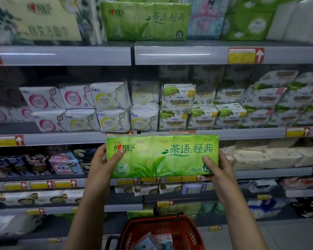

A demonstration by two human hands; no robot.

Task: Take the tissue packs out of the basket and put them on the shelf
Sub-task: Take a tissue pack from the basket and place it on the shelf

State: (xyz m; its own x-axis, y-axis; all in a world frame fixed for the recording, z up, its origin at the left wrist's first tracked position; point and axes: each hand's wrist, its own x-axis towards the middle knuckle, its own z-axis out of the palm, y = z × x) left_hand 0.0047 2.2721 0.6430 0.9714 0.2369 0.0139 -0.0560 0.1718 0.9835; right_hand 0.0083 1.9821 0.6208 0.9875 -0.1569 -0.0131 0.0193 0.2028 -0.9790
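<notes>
Gripping the green tissue pack (162, 156) at both ends: left hand (102, 164) clamped on the left end, thumb laid across the printed face, fingers hidden behind; right hand (217, 170) clamped on the right end, thumb likewise on the front. Held level and face-out in front of the shelving, well above the red basket (161, 231) on the floor below. Still more packs down in that basket, pale ones with blue print, so well short of finished.

Outward and up: a matching green pack (145, 20) already standing on the top shelf (179, 55), with a large pale yellow pack (42, 20) just beside it on the left and a pastel pack (205, 18) on the right. Likely destination judged to be that top row, though free room beside or above the twin cannot be made out. Middle shelf full of small white and green packets (110, 105), not the same goods.

Risks from here: a soft, film-wrapped bundle gripped only at the ends, so apt to sag or slip if either grip eases during the lift. Raised blind toward a crowded row, liable to catch the shelf lip or nudge the neighbours and tip them forward. Pushed in askew, likely to overhang and slide back off.
</notes>
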